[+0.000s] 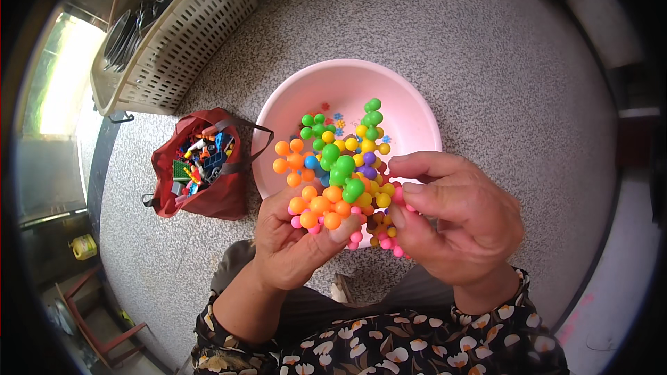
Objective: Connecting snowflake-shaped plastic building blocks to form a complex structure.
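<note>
Pinching the multicoloured cluster of knobbly plastic snap-together pieces (340, 173) at frame centre between left hand (292, 243) and right hand (451, 219), fingers pressed on its lower edge, a hard squeeze could snap pieces off beyond the pale pink plastic basin (410, 107).

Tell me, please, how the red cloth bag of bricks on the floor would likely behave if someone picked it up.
The red cloth bag would probably sag, since its soft sides already slump open. The small bricks heaped at its open mouth could spill if it tipped. It looks full, so perhaps fairly heavy for its size.
</note>
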Action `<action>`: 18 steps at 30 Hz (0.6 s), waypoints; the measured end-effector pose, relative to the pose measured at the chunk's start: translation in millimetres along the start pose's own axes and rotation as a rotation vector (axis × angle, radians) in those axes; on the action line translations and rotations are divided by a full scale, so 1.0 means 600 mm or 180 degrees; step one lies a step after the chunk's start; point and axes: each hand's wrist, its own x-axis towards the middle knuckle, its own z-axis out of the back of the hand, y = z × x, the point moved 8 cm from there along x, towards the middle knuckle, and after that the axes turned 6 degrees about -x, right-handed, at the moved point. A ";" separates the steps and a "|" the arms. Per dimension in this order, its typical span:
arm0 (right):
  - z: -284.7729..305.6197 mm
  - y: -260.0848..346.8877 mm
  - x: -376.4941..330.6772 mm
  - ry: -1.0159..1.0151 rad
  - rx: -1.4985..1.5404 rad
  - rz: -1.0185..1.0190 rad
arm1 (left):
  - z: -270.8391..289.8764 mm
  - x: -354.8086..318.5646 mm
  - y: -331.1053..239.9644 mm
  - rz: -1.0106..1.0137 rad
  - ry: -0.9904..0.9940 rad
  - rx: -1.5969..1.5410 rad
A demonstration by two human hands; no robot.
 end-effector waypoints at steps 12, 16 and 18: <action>-0.005 -0.008 -0.004 -0.0204 0.0114 0.0097 | -0.011 0.003 -0.003 -0.0096 0.0198 -0.0003; -0.011 -0.012 -0.001 -0.0004 0.0040 0.0185 | -0.003 0.010 0.006 0.0049 0.0148 -0.0343; -0.006 -0.018 -0.001 -0.0120 0.0305 0.0021 | 0.012 0.011 0.013 0.0243 -0.0005 -0.0596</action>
